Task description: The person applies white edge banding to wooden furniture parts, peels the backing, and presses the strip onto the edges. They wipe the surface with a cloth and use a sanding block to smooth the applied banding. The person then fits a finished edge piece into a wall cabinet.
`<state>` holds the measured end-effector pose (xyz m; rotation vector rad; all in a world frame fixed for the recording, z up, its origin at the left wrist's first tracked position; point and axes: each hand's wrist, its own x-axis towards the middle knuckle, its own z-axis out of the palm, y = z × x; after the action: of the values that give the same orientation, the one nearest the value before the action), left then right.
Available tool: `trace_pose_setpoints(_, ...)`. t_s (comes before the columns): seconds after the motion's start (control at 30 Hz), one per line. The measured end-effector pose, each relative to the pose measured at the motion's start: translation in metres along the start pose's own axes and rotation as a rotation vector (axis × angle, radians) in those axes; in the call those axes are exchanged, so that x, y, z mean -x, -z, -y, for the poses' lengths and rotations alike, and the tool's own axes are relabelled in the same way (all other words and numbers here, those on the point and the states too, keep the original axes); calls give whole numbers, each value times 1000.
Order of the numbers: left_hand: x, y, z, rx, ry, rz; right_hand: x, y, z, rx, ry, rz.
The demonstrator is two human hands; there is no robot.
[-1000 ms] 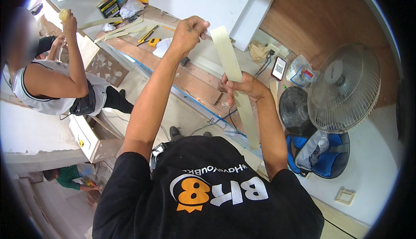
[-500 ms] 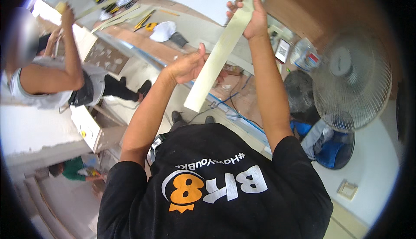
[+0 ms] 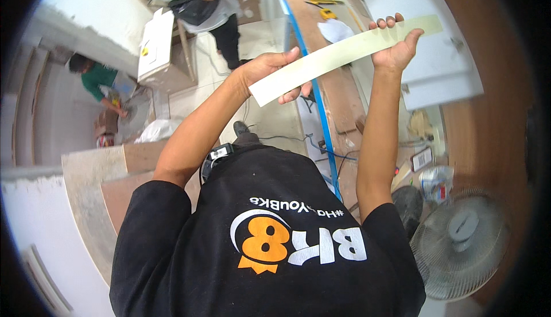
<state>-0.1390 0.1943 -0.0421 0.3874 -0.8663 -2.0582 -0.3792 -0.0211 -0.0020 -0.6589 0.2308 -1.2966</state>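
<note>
A long, pale yellow-green flat strip (image 3: 338, 54) stretches between my hands in front of my chest, its right end raised and bending slightly. Near its lower left end, my left hand (image 3: 268, 70) grips it with the thumb along the upper edge and the fingertips showing below. Close to the other end, my right hand (image 3: 396, 53) closes around it, thumb in front and fingers curling over the top edge. Part of the fingers of both hands is hidden behind the strip.
A workbench with a blue edge (image 3: 314, 67) holds a yellow tape measure (image 3: 328, 14) and a white cloth (image 3: 336, 31). A fan (image 3: 459, 236) stands at right. One person (image 3: 206, 12) stands ahead; another, in green (image 3: 102, 81), crouches far left. A wooden box (image 3: 165, 67) stands between them.
My view has turned left, so the bench and fan sit differently in it. The strip has swung from steep to nearly level, with both hands still holding it.
</note>
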Motion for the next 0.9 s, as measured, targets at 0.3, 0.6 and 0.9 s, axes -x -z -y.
trace_pose_setpoints(0.3,188,10,12,-286,35,-500,-14,-25,-79,-198,-332,294)
trace_pose_setpoints(0.6,403,12,67,-445,6,-983,32,-52,-226,210,-576,239)
trace_pose_setpoints(0.9,516,21,20,-815,203,-1210,91,-53,-374,1142,-1260,849)
